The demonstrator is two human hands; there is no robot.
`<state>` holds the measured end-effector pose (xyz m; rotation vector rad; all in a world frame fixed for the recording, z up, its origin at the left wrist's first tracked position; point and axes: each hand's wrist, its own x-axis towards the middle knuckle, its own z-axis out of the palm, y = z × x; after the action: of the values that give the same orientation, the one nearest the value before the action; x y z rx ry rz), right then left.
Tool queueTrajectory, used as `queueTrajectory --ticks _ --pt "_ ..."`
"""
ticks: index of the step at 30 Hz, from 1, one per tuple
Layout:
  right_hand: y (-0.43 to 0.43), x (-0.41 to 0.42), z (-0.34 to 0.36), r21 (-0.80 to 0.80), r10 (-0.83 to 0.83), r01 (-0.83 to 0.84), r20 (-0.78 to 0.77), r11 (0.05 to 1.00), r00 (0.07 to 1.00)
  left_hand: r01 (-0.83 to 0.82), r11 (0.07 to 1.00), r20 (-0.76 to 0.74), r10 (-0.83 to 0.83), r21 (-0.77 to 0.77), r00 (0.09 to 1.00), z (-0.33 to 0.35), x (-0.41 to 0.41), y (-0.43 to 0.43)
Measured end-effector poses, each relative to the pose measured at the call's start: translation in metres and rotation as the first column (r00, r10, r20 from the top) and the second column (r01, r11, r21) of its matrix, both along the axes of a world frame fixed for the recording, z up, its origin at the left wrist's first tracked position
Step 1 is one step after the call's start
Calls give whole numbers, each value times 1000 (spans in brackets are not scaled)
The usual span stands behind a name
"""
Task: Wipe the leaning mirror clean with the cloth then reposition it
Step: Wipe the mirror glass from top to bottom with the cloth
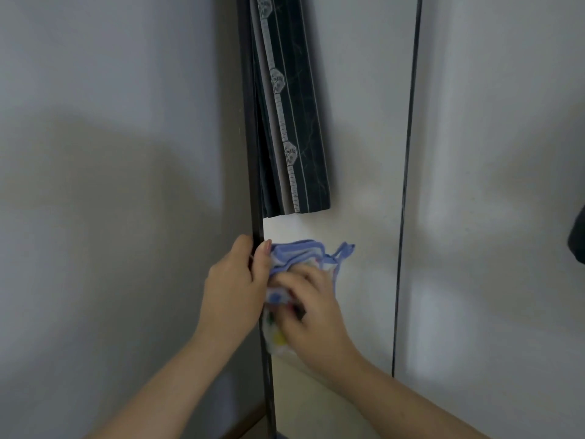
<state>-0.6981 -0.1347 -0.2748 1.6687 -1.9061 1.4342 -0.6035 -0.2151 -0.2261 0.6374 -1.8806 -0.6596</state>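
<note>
A tall mirror (364, 153) in a thin black frame leans against a white wall. Its glass reflects a dark patterned curtain and pale wall. My left hand (234, 280) grips the mirror's left frame edge, fingers behind it and thumb on the front. My right hand (311, 315) presses a bunched cloth (300, 255), white with blue trim and coloured spots, against the glass beside the left edge. Much of the cloth is hidden under my right hand.
White wall (110, 185) lies to the left of the mirror and more pale wall (490, 185) to its right. A dark object (577, 239) shows at the right border. A strip of brown floor (250, 423) shows at the mirror's foot.
</note>
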Motion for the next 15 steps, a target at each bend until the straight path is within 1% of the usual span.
queueTrajectory --ticks 1,2,3,4,5,6,7,9,10,11,12,13,14,15 --pt "3 1 4 12 35 -34 -56 999 998 -3 1000 -7 3 -10 1000 -1 -1 0" --pt "2 -4 12 -11 21 -21 5 1000 1000 -5 1000 -9 5 -17 1000 -2 -1 0" --pt "0 -13 17 -70 -48 53 81 996 996 -6 1000 -7 6 -24 1000 -2 -2 0" --pt "-1 -19 27 -110 -97 129 253 986 963 -8 999 -12 8 -32 1000 -3 -2 1" --pt "-4 -21 30 -113 -169 231 401 966 901 -8 999 -21 7 -39 1000 -4 -1 1" --pt "-7 -18 31 -127 -193 284 476 950 858 -10 999 -31 9 -45 999 -5 -2 3" --pt "-12 -5 33 -141 -218 296 406 945 888 -17 999 -40 15 -45 999 -6 -3 4" --pt "-20 20 30 -265 -94 142 186 954 978 -28 1000 -62 27 -10 998 -7 -6 4" --pt "-28 13 19 -286 -90 111 86 952 992 -26 1000 -63 26 3 998 -7 -7 2" --pt "-33 10 19 -303 -105 109 29 947 994 -24 1000 -56 24 -1 998 -7 -7 0" --pt "-38 -5 12 -304 -181 191 59 933 982 -23 1000 -50 22 -17 999 -7 -6 -1" --pt "-42 -22 5 -250 -262 297 162 922 951 -23 999 -45 22 -32 999 -7 -5 -3" --pt "-42 -38 0 -184 -342 432 378 883 860 -24 999 -40 23 -38 999 -8 -4 -4" --pt "-38 -48 -5 -96 -391 520 547 849 740 -24 999 -41 22 -41 999 -8 -3 -5"
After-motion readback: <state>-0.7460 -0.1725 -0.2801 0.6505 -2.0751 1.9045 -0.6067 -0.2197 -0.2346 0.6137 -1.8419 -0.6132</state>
